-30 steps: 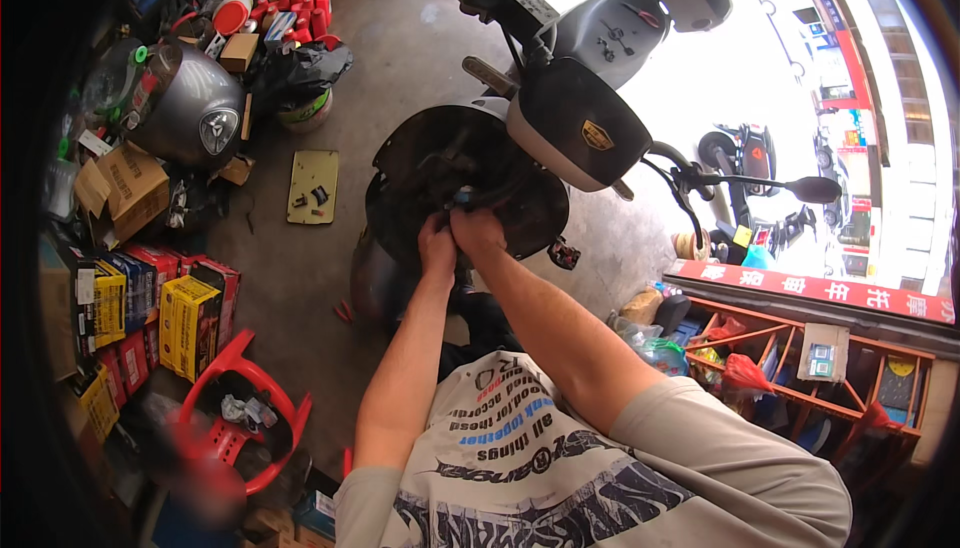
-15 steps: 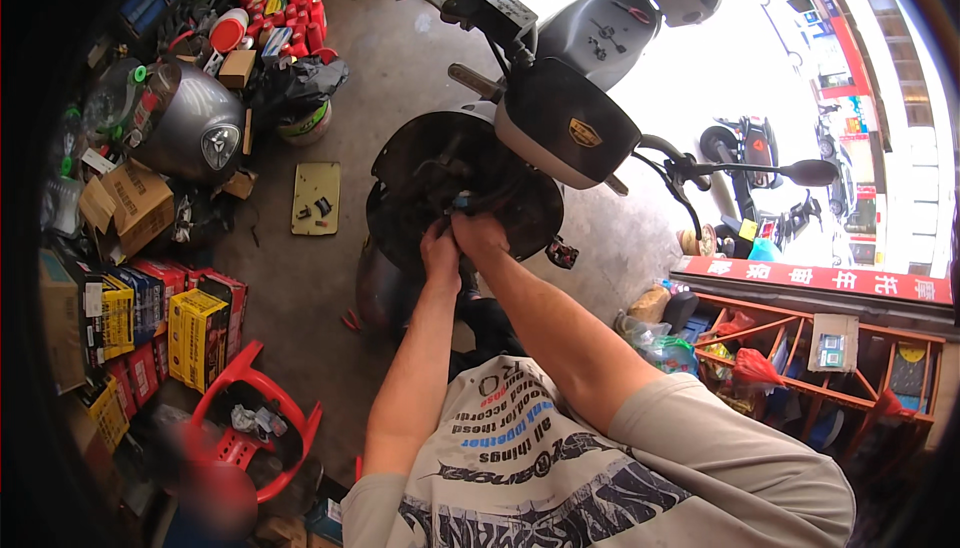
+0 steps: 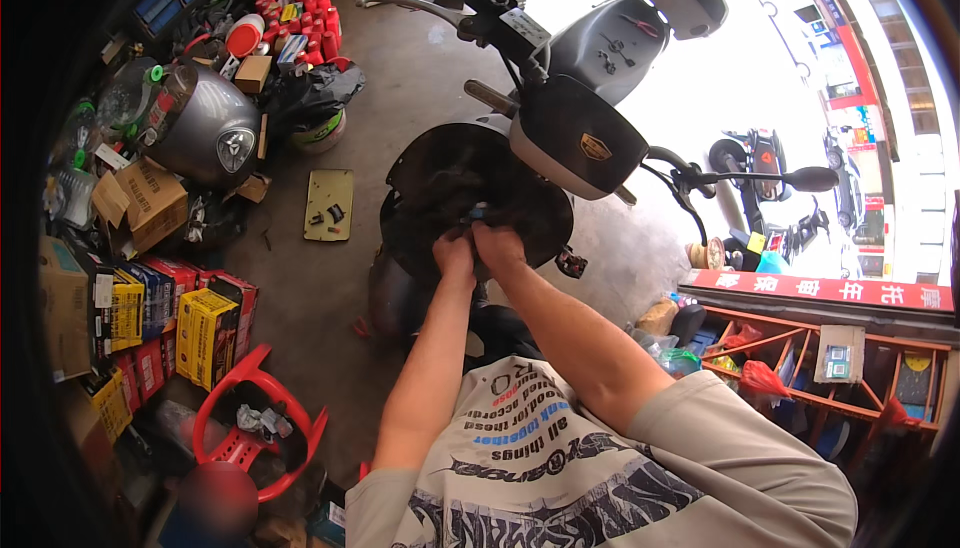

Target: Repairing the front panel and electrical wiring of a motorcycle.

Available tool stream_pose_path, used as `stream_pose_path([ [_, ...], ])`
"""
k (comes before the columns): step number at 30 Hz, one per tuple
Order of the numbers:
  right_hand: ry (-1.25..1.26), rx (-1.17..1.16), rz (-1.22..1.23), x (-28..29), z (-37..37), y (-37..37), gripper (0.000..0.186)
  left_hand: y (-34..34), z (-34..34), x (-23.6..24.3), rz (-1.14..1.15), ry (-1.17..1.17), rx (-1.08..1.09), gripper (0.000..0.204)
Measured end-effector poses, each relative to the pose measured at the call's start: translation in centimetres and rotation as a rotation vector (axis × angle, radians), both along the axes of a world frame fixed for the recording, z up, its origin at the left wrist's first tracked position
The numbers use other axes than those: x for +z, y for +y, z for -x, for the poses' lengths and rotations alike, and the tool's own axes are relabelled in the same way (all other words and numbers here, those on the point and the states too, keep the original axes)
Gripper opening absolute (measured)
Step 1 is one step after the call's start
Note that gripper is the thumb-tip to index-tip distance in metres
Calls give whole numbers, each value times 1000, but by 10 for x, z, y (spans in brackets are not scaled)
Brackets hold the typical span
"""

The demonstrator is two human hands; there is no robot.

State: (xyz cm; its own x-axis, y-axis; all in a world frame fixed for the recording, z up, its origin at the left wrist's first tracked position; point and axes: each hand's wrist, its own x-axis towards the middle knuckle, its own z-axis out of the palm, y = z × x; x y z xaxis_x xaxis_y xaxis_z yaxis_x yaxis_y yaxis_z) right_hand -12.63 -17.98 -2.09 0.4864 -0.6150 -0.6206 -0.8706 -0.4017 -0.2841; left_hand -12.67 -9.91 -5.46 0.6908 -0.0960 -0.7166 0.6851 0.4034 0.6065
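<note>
A scooter with its handlebar point(image 3: 500, 18) above stands in front of me, its black inner shell point(image 3: 540, 228) opened toward me. Both hands reach into the dark hollow of that shell, side by side and close together. My left hand point(image 3: 455, 252) has its fingers curled, and what they hold is hidden. My right hand point(image 3: 498, 246) is closed beside it, near a small blue piece point(image 3: 478, 213) at its fingertips; whether it grips that piece I cannot tell. A loose-looking switch or connector part point(image 3: 571, 264) hangs at the shell's right edge.
A yellowish tray point(image 3: 330, 198) with small black parts lies on the floor at left. Boxes point(image 3: 206, 338), a red plastic chair point(image 3: 262, 368) and a silver-grey scooter panel point(image 3: 205, 126) crowd the left side. An orange metal rack point(image 3: 870, 348) stands at right.
The whole view has shifted slightly, with the scooter and floor items now a little further right. My hands remain together inside the shell, with little visible change in their grip.
</note>
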Motion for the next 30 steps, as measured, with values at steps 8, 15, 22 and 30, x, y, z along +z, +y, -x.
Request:
stream_pose_path([
  [8, -23, -46, -63, 12, 8, 2, 63, 2, -2, -5, -1, 48, -38, 26],
  [15, -117, 181, -147, -17, 16, 6, 49, 15, -6, -38, -69, 34, -164, 24],
  [22, -148, -10, -282, -64, 11, -31, 37, -3, -14, -9, -41, 113, -99, 29],
  [30, 28, 435, -48, -2, 0, 8, 48, 12, -14, -21, 93, 166, -99, 27],
])
